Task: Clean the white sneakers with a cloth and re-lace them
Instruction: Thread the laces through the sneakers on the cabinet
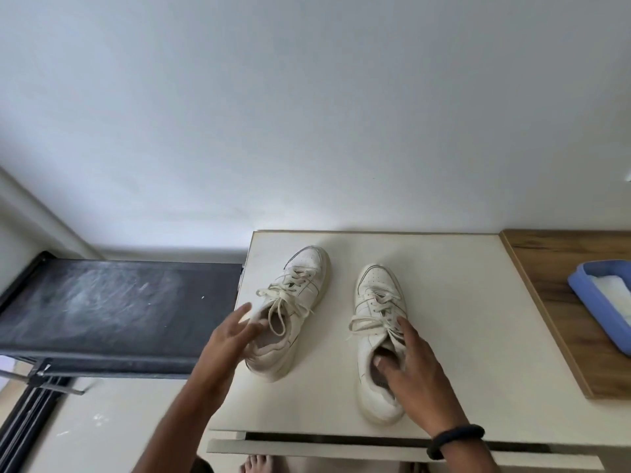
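Note:
Two white laced sneakers stand side by side on a cream tabletop [461, 336], toes pointing away from me. The left sneaker [300, 295] is angled to the right, its laces loose and spilling over the collar. My left hand [228, 339] is at its heel, fingers spread and touching the collar's left side. The right sneaker [375, 302] points straight ahead. My right hand [413, 370] lies over its heel opening, with fingers reaching inside and the thumb along the outer side. A white cloth [611, 291] lies in a blue tray [594, 308] at the far right.
The blue tray rests on a wooden surface [560, 336] adjoining the table's right side. A dark, dusty shelf top [112, 305] on a black frame sits left of the table, slightly lower. A plain wall runs behind. Bare toes [257, 464] show below the table's front edge.

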Available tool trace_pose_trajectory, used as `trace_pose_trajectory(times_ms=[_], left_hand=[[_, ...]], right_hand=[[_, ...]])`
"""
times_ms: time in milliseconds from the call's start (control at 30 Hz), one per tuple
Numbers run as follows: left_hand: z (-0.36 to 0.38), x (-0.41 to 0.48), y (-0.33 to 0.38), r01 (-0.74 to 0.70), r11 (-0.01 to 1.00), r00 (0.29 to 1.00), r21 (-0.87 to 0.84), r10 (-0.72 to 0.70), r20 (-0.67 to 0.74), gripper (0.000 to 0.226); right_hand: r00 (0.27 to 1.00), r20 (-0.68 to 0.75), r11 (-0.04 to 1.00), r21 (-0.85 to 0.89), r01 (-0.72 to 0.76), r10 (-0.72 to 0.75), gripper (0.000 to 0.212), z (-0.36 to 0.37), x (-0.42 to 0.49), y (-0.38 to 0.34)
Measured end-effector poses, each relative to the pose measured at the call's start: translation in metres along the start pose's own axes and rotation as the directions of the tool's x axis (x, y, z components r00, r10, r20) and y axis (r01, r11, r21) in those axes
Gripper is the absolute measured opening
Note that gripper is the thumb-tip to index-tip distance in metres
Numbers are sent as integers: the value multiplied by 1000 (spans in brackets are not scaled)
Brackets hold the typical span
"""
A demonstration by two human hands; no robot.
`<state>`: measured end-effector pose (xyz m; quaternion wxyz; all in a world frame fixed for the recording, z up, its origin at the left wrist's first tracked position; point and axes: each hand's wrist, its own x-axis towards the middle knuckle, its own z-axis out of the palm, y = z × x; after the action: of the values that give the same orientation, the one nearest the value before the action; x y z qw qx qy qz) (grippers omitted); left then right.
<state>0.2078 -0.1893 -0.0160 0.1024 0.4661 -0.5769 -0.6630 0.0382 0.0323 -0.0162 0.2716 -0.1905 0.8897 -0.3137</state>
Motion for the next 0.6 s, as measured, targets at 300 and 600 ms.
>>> trace_pose_trajectory(times_ms=[300, 600], left_hand=[[28, 13, -3, 86, 994, 996, 64, -84, -33, 78], [75, -12, -25, 48, 996, 994, 79, -40, -97, 78]], right_hand=[[999, -35, 993, -119, -20, 16, 69, 3, 10, -10], [998, -20, 980, -190, 58, -62, 69, 20, 20, -34]])
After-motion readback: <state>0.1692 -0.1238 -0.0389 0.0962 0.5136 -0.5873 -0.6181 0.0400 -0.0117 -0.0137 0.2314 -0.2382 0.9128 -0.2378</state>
